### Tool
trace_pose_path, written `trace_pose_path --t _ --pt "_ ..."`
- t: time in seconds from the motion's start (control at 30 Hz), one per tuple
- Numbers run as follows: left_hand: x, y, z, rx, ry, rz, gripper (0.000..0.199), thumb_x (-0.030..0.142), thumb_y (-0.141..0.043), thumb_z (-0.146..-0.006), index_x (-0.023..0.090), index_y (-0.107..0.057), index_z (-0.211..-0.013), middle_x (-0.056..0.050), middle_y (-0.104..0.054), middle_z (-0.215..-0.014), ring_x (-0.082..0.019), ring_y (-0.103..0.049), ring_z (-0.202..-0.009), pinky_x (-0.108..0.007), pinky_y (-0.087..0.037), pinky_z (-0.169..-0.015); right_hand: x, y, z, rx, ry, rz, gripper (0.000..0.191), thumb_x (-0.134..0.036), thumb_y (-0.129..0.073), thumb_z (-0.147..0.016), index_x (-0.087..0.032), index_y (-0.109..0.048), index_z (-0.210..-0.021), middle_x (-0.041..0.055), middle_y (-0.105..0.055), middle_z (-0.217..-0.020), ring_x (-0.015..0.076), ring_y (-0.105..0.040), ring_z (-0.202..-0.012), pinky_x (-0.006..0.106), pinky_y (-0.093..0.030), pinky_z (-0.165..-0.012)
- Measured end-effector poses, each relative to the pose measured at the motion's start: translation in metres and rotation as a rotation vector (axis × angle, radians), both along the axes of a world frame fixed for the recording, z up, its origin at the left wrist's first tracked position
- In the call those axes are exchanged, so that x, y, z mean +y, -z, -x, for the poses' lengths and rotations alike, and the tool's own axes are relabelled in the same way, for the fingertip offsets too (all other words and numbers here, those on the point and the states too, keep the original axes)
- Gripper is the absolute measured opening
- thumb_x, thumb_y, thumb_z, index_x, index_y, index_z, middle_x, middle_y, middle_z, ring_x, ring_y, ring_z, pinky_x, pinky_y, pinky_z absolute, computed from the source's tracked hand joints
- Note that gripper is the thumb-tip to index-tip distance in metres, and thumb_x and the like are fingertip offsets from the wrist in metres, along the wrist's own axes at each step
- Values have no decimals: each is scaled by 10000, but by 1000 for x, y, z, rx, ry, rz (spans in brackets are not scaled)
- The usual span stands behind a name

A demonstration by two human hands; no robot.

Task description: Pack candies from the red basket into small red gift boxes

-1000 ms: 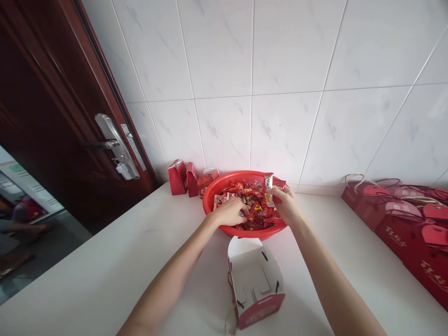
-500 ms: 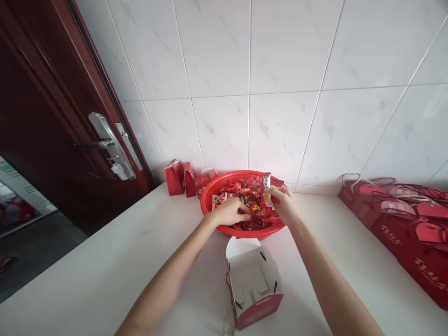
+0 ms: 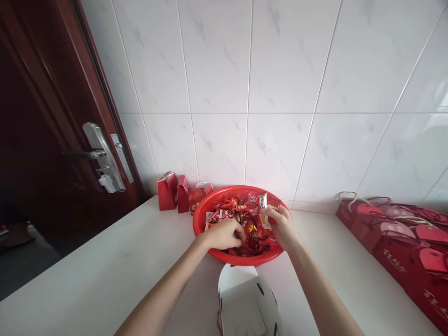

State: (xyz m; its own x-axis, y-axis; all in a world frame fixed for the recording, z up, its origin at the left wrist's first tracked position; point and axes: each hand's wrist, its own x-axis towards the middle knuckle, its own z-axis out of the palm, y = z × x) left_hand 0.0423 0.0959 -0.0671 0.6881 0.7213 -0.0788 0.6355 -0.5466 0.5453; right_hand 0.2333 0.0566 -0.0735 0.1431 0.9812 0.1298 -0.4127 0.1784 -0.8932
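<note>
A red plastic basket [image 3: 200, 219] holds many wrapped candies [image 3: 250, 219], mostly red. My left hand [image 3: 226, 233] reaches into its near left part, fingers curled down among the wrappers; what they hold, if anything, is hidden. At the basket's right side, my right hand [image 3: 282, 224] pinches a white and red wrapped candy [image 3: 262, 201] between thumb and fingers. Just in front of the basket stands an open box [image 3: 243, 303], white inside, with nothing in it that I can see; its near end is cut off by the frame.
Small red boxes [image 3: 167, 191] stand against the tiled wall, left of the basket. Several red gift bags [image 3: 392, 256] with cord handles line the right side of the white table [image 3: 105, 280]. A dark wooden door [image 3: 45, 116] is at the left.
The view has tilted up, so the basket, box and bags sit lower in the picture. My left hand has shifted slightly within the candies; my right hand still holds its candy.
</note>
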Motion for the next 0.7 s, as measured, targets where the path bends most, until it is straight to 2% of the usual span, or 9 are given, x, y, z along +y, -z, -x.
trace_pose_path --t 0.1,0.2,0.27,0.37,0.57,0.7 --pt "1 0 0 -38 16 70 208 117 -679 -735 209 -824 -852 -18 -824 -920 -220 -755 -881 -270 -523 -799 -2 -2 0 -4 2 4 212 -306 -862 -558 -209 -740 -702 38 -747 -694 193 -654 -577 306 -540 -561" --pt "0 -2 0 -50 59 109 283 121 -677 -742 220 -833 -956 -19 -823 -1019 -218 -757 -933 -257 -530 -812 -2 -3 -1 -4 11 21 190 -292 -843 -547 -207 -722 -666 21 -719 -643 178 -631 -550 303 -538 -564" --pt "-2 -4 -2 2 85 86 358 111 -654 -749 242 -830 -1032 -11 -811 -1104 -216 -745 -1008 -253 -519 -855 -1 -2 -1 -7 14 27 179 -287 -828 -543 -202 -709 -644 22 -710 -629 171 -619 -544 291 -519 -548" --pt "-7 -9 -5 120 123 29 410 115 -619 -771 274 -822 -1089 11 -806 -1125 -211 -727 -1029 -261 -494 -874 0 -2 -2 -13 15 24 174 -285 -821 -538 -198 -695 -620 27 -704 -621 163 -603 -541 274 -478 -518" --pt "-14 -13 -12 234 174 -39 314 244 -527 -924 296 -834 -967 23 -820 -1026 -203 -711 -953 -298 -431 -911 -2 -4 -1 -14 22 28 178 -271 -829 -524 -198 -709 -632 8 -689 -604 143 -573 -521 265 -466 -516" --pt "-14 -13 -13 257 181 -39 288 261 -544 -929 297 -826 -974 23 -817 -1008 -186 -698 -908 -290 -409 -881 -3 -5 -1 -12 21 26 183 -271 -828 -529 -199 -714 -653 11 -698 -619 155 -599 -544 268 -477 -525"
